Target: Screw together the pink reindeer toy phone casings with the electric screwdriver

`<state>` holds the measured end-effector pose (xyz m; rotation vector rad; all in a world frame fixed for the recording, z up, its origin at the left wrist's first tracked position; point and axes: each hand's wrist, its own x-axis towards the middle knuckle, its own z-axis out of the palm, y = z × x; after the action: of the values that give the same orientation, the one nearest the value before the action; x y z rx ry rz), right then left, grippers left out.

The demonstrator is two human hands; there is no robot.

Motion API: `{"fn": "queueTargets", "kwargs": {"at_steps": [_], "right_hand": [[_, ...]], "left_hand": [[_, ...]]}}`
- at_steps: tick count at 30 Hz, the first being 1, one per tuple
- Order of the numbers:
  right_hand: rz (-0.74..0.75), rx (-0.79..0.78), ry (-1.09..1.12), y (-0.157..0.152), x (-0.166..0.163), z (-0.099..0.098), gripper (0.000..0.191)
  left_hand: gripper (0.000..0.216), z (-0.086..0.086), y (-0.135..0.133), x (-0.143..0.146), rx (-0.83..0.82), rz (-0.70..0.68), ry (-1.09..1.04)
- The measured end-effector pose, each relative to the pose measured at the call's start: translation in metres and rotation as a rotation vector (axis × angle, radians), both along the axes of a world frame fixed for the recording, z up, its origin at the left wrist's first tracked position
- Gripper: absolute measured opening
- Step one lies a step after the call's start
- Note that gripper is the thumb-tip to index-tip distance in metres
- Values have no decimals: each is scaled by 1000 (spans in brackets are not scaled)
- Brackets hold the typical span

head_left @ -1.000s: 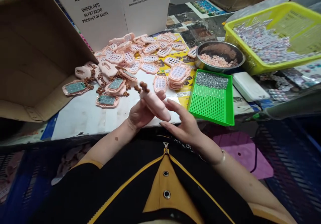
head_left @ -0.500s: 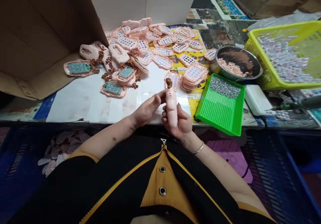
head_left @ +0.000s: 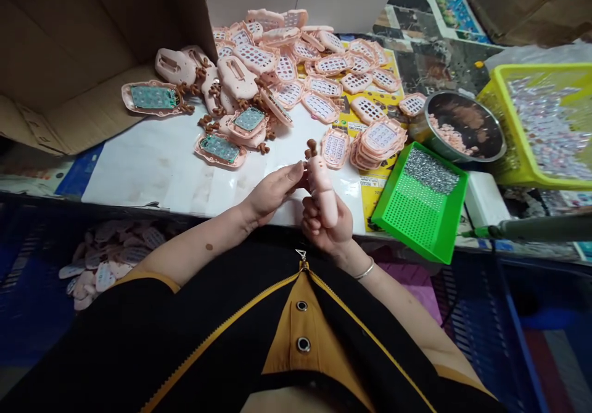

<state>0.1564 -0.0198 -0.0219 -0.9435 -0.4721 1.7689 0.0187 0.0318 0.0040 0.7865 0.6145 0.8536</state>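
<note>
My right hand is closed around a pink plastic toy-phone shell with a brown top, held upright at the table's near edge. My left hand touches the shell's upper left side with its fingertips pinched against it. Just beyond the hands lies a stack of pink keypad shells, with many more spread over the table. To the left lie shells with green circuit boards.
A green perforated tray with small silver parts sits at the right, beside a metal bowl and a yellow basket. An open cardboard box lies at the left. A tool handle pokes in from the right.
The shell has passed from my left hand into my right, now upright. My left hand has come back to pinch its upper side. The view has tilted down.
</note>
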Motion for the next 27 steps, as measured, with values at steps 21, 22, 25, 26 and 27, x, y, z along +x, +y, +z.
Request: {"fn": "queueTargets", "kwargs": {"at_steps": [21,22,25,26,27], "right_hand": [[70,416,-706,2,-8,-2,50],[93,434,-717,4,-11,-2,51],[223,503,-728,8,-19,-2,52],[279,525,-717,10,-22,-2,53],[332,543,-702,10,-24,-3,56]], "left_hand": [[54,-4,-17,-39,128,277,59],[54,-4,-19,-43,134,268,74],[56,-5,-24,-59,123,227,172],[56,-4,-26,-69,115,232,208],[57,-2,-29,-82,114,256,241]]}}
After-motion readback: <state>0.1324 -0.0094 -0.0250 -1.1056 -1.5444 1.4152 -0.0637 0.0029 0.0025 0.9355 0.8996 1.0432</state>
